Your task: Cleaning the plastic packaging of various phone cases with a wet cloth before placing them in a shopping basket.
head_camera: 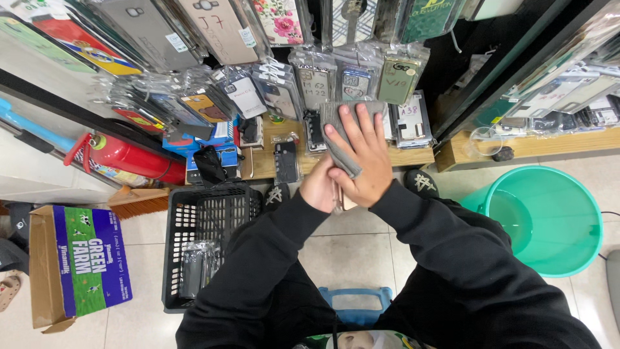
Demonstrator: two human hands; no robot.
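Note:
My right hand (361, 158) presses a grey cloth (339, 129) flat with spread fingers over something held underneath. My left hand (318, 189) is below it, mostly covered, gripping a thin pinkish flat object (338, 199) whose edge shows between the hands; it looks like a phone case. Both arms are in black sleeves. The hands hover in front of a low wooden shelf (413, 157) packed with phone cases in clear bags (310, 84).
A black plastic basket (206, 213) with bagged cases stands on the tiled floor at left. A teal bucket (549, 220) with water is at right. A red fire extinguisher (129, 158), a cardboard box (77, 268) and a blue stool (354, 304) are nearby.

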